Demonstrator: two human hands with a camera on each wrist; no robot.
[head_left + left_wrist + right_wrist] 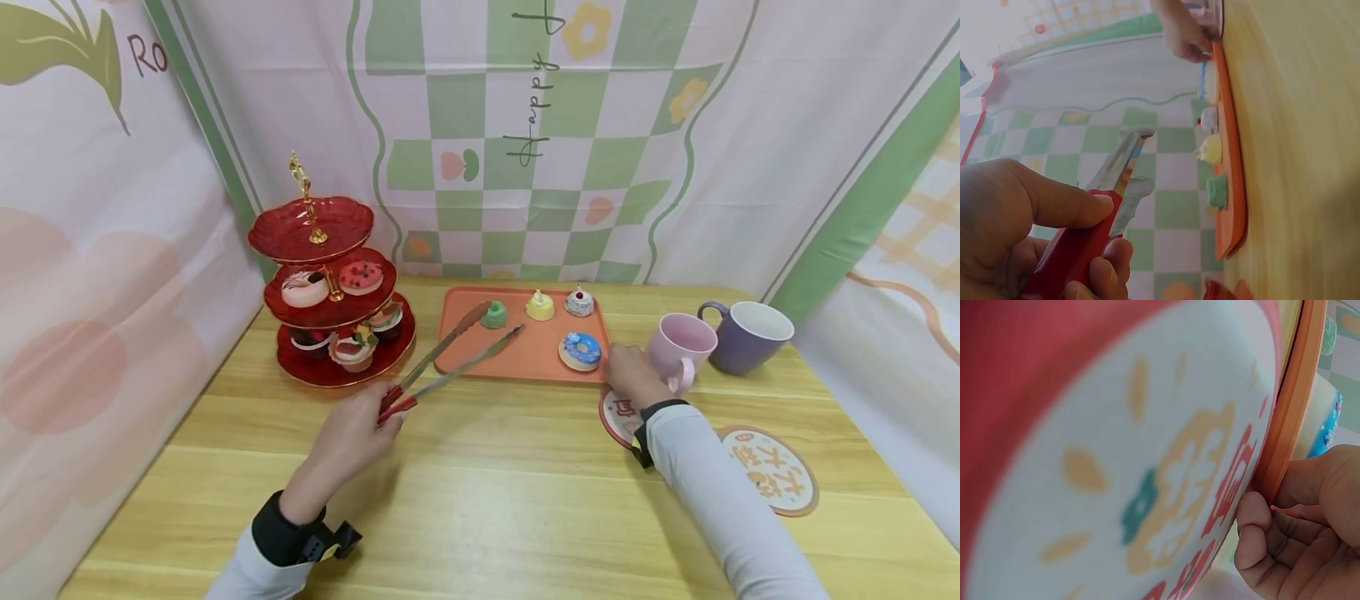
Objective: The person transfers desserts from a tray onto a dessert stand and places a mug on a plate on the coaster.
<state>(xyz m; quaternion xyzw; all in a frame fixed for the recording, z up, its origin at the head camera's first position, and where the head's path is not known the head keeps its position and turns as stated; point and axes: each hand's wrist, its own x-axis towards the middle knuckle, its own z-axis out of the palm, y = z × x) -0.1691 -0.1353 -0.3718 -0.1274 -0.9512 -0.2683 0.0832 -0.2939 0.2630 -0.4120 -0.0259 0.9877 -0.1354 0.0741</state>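
Note:
My left hand (358,437) grips a pair of tongs (1072,250) by the red handles. The tongs' arms stand apart with nothing between them, reaching over an orange tray (465,354). At the tray's right front corner, my right hand (636,373) pinches the rim, thumb above and fingers curled beneath, as the right wrist view shows. On the tray sit a green cake (493,315), a yellow cake (539,306), a white speckled cake with a red berry (579,302), and a blue-iced donut (581,351).
Left of the tray stands a red three-tier stand (345,379) bearing donuts and cupcakes. A pink mug (678,343) is close beside my right hand, a purple mug (746,337) behind it. One round coaster (617,417) lies partly under my right wrist, another coaster (776,471) further right.

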